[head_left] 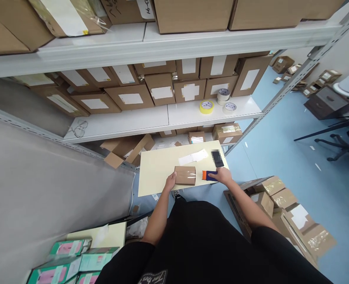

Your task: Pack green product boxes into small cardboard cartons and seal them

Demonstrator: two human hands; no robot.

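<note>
On the pale yellow table [153, 173] lies a small brown cardboard box [185, 176] with shiny clear tape across its right part. My left hand [170, 182] grips the box by its left edge, fingers closed on it. To the right of the box, my right hand [222, 175] is closed around the end of a flat dark blue object with an orange tip [208, 175]; its exact kind is unclear. The orange tip points left at the box, a small gap apart. White paper labels [193, 157] lie behind the box. A black phone-like object [217, 158], partly pixelated, lies beyond my right hand.
Behind the table, a metal shelf [127, 125] bears labelled cartons [162, 92] and a yellow tape roll [206, 107] beside white rolls [229, 108]. An opened carton [124, 150] stands at the table's left. Taped boxes [298, 217] are piled at right; green-pink packages [62, 272] lie lower left.
</note>
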